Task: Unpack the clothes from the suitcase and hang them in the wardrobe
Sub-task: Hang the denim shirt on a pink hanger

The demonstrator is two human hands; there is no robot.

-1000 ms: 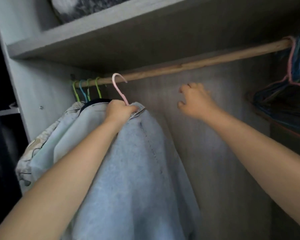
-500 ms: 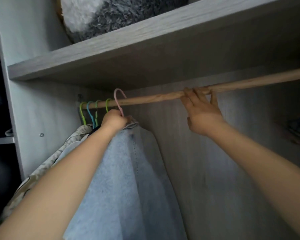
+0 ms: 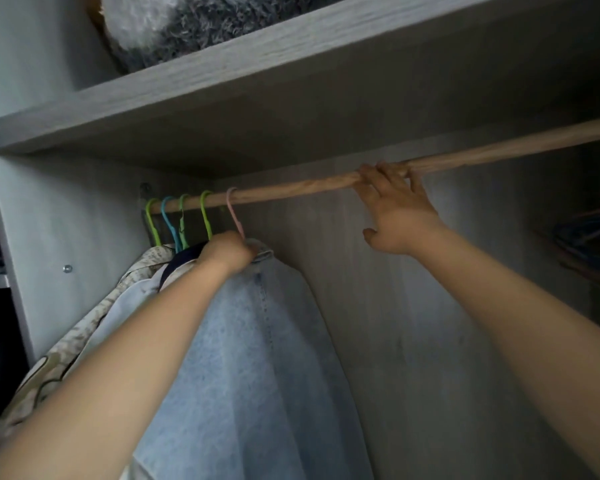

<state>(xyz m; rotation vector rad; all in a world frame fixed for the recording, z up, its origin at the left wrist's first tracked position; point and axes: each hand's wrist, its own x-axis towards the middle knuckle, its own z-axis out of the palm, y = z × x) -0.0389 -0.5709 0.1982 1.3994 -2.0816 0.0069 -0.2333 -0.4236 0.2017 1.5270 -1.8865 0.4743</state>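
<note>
A light blue denim garment (image 3: 250,368) hangs from a pink hanger (image 3: 235,213) whose hook sits over the wooden wardrobe rod (image 3: 291,188). My left hand (image 3: 227,252) grips the hanger's neck at the top of the garment. My right hand (image 3: 395,209) reaches up further right, its fingers curled over the rod. Left of the pink hook, green and blue hangers (image 3: 174,220) carry a patterned beige garment (image 3: 73,337) and a dark one.
A grey shelf (image 3: 257,77) runs above the rod, with a fluffy grey and white item (image 3: 174,26) on it. Spare coloured hangers (image 3: 586,233) bunch at the far right. The wardrobe's left side wall (image 3: 66,237) stands close to the hung clothes.
The pink hook has gone from below the rod onto it, carried up by my left hand. My right hand rose and took hold of the rod. The camera tilted upward.
</note>
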